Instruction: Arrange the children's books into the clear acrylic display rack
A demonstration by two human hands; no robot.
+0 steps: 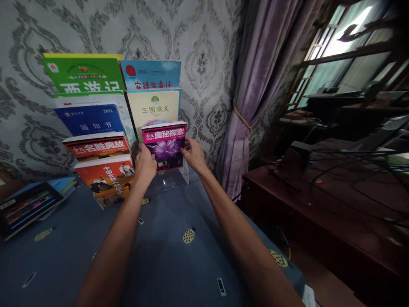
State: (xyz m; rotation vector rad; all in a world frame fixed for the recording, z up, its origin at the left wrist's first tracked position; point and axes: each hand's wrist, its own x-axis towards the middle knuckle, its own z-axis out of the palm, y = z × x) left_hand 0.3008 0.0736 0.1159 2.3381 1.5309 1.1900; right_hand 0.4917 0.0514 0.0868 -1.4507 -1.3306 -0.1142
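A purple-and-black book [164,149] stands upright between my two hands, its pages' top edge facing up. My left hand [146,162] grips its left edge, and my right hand [194,154] has its fingers closed on the right edge. Below the book shows part of a clear book rack [185,172]. Behind it rise a cream-coloured book [154,106] and a light-blue book [151,74]. To the left, in tiers, are a green book [83,74], a dark-blue booklet [91,119], a red book [100,146] and an orange book [107,179].
A blue patterned cloth [166,256] covers the table. More books, one dark-covered [30,207], lie flat at the left. Patterned wallpaper [204,55] is behind; a purple curtain [249,106] hangs at the right, beside a dark red desk [319,204] with tangled cables [354,170].
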